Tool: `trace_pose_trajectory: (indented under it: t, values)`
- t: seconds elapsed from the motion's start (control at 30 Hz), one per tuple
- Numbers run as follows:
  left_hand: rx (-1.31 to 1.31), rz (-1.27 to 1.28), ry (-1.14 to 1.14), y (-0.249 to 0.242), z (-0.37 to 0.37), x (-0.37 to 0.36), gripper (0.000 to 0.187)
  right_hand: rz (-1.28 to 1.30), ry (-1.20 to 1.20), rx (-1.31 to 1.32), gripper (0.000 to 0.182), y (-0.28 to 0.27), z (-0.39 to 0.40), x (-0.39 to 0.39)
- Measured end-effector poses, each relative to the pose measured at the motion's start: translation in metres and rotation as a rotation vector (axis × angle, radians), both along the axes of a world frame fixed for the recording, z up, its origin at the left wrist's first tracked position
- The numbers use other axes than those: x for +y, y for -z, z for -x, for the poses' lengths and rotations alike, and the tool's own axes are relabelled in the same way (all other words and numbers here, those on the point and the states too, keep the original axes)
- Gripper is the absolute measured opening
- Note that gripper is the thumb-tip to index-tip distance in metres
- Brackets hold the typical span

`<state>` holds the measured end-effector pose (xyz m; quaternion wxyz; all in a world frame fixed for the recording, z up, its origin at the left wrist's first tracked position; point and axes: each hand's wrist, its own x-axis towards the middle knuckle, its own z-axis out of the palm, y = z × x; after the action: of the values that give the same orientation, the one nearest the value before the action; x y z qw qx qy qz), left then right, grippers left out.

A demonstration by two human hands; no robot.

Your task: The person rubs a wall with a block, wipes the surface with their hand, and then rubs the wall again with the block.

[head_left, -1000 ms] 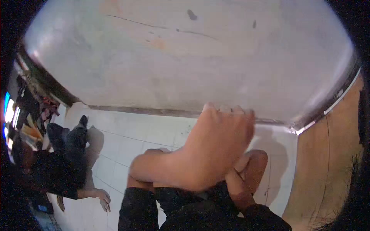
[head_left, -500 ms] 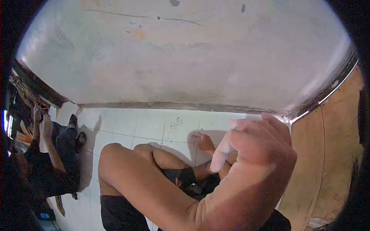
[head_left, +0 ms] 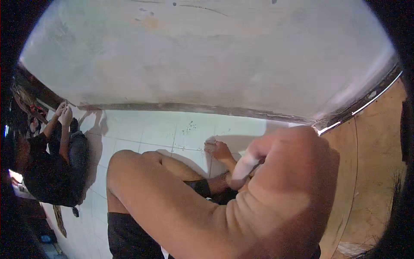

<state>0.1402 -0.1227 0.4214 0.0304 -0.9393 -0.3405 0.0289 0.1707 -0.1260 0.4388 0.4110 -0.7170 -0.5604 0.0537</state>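
My left hand [head_left: 284, 159] looms very large right of centre, close to the camera, with the wrist bent and the back of the hand turned up. Its fingers curl down and to the left; whatever they hold, if anything, is hidden behind the hand. My left forearm [head_left: 168, 203] runs from the raised elbow at left to this hand. My right hand does not show. Below lie my bent leg [head_left: 181, 166] and dark shorts [head_left: 199, 187]. A bare foot [head_left: 219, 150] rests on the white tiles, just left of the curled fingers.
A stained pale wall [head_left: 207, 64] rises in front, with dark specks [head_left: 188, 127] on the tiled floor [head_left: 151, 125] near its base. At far left another person [head_left: 51, 164] in dark clothes sits with both hands [head_left: 64, 113] together. A brown wooden panel [head_left: 366, 181] stands at right.
My left hand has turned, so its fingers show less and its back fills more of the view. The other person's hands have risen and moved right. The whole view has shifted slightly.
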Motion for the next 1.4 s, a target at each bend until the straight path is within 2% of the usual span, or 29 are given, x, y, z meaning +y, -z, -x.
trace_pose_trajectory:
  t: [0.33, 0.53, 0.57, 0.7, 0.77, 0.8, 0.83, 0.87, 0.9, 0.93, 0.97, 1.0, 1.13, 1.3, 1.4]
  values:
    - [0.014, 0.032, 0.0, 0.003, -0.003, -0.002, 0.006, 0.121, 0.096, 0.061, 0.01, -0.007, 0.006, 0.001]
    - [0.002, 0.022, -0.013, 0.014, -0.004, 0.001, 0.005, 0.409, 0.243, 0.199, 0.006, -0.015, 0.008, 0.008]
    - [0.009, 0.02, -0.007, 0.01, -0.003, 0.001, 0.005, 0.393, 0.252, 0.204, 0.006, -0.017, 0.007, 0.009]
    - [0.007, 0.032, -0.057, 0.01, -0.004, -0.003, 0.005, 0.553, 0.215, 0.234, 0.004, -0.016, 0.006, 0.008]
    - [0.071, 0.075, 0.028, 0.009, -0.003, -0.006, 0.005, 0.64, 0.195, 0.242, 0.004, -0.013, 0.002, 0.007]
    - [0.083, 0.072, 0.035, 0.007, -0.001, -0.008, 0.005, 0.646, 0.196, 0.238, 0.004, 0.0, -0.001, 0.005]
    - [0.078, 0.075, 0.042, 0.007, -0.001, -0.008, 0.006, 0.563, 0.068, 0.219, 0.006, 0.025, -0.005, 0.008]
    - [0.07, 0.073, 0.046, 0.005, 0.0, -0.008, 0.006, 0.518, -0.039, 0.22, 0.009, 0.085, -0.009, 0.024]
    - [0.053, 0.076, 0.043, 0.007, -0.001, -0.008, 0.006, 0.434, -0.237, 0.251, 0.012, 0.211, -0.024, 0.047]
    - [0.051, 0.068, 0.045, 0.005, 0.002, -0.007, 0.007, 0.404, -0.382, 0.285, 0.016, 0.311, -0.03, 0.067]
    - [0.047, 0.068, 0.048, 0.005, 0.001, -0.006, 0.008, 0.405, -0.482, 0.316, 0.019, 0.365, -0.027, 0.08]
    - [0.043, 0.068, 0.052, 0.004, 0.003, -0.005, 0.008, 0.413, -0.546, 0.332, 0.022, 0.397, -0.022, 0.09]
    - [0.019, 0.067, 0.062, 0.006, 0.008, -0.003, 0.011, 0.443, -0.703, 0.372, 0.036, 0.463, -0.006, 0.101]
    - [0.005, 0.063, 0.1, 0.006, 0.009, 0.002, 0.015, 0.456, -0.711, 0.299, 0.049, 0.496, 0.001, 0.108]
    - [0.0, 0.057, 0.117, 0.007, 0.013, 0.005, 0.018, 0.25, -0.684, 0.326, 0.02, 0.495, -0.002, 0.103]
